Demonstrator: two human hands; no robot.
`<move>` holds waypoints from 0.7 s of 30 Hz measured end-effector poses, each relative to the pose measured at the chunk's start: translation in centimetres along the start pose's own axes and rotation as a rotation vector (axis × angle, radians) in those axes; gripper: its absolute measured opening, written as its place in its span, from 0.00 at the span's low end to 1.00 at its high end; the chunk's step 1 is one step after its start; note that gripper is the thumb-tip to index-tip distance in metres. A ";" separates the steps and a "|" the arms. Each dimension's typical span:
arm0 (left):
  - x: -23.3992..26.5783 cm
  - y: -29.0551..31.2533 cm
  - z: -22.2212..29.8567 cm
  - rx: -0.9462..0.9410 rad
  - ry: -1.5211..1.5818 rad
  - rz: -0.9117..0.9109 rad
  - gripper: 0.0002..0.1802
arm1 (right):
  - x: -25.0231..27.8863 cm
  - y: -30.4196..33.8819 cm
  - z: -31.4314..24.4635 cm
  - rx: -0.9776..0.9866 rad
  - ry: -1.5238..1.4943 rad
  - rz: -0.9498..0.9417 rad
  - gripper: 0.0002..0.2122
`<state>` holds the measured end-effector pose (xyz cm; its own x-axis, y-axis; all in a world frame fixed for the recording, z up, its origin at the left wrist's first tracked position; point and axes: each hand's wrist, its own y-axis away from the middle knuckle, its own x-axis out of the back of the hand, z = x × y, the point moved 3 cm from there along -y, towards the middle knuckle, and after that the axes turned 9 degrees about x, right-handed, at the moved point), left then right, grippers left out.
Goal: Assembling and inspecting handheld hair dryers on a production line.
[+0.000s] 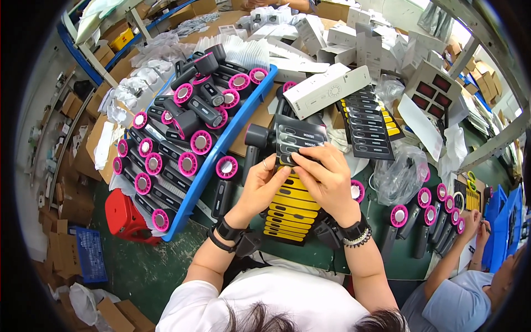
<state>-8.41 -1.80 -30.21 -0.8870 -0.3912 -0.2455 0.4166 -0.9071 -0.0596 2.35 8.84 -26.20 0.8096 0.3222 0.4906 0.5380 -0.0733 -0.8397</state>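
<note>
In front of my chest is a sheet of black stickers (291, 207). Its lower part shows bare yellow strips, and its upper part carries glossy black labels. My left hand (263, 185) is closed, thumb and fingers pinching at the middle of the sheet. Opposite it, my right hand (327, 176) is closed too, its fingertips pressed together on the sheet's labels. Whether a single label is lifted between the fingertips I cannot make out. A dark hair-dryer-shaped device (224, 185) with a pink ring lies just left of my left hand.
A blue tray (221, 157) on the left is heaped with similar pink-ringed devices. Ahead lie a white box (329, 91) and another sticker sheet (369, 130). Clear plastic bags (399, 174) and several more devices (426, 216) are to the right, near a co-worker (451, 288). A red stool (124, 216) stands lower left.
</note>
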 end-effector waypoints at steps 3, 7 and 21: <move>-0.5 -0.3 1.1 -0.052 -0.022 -0.018 0.14 | 0.7 -0.9 -0.2 -0.007 -0.051 0.063 0.10; -1.0 0.2 1.3 -0.056 -0.027 -0.033 0.15 | 1.2 -1.1 -0.9 0.024 -0.060 0.081 0.09; -2.1 0.8 0.5 -0.119 0.019 0.059 0.15 | 1.6 -0.9 -1.7 0.058 -0.040 0.104 0.07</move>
<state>-6.30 -1.82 -29.27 -0.8566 -0.4396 -0.2702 0.4900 -0.8571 -0.1587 3.54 7.83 -24.30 0.8499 0.3530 0.3912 0.4358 -0.0539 -0.8984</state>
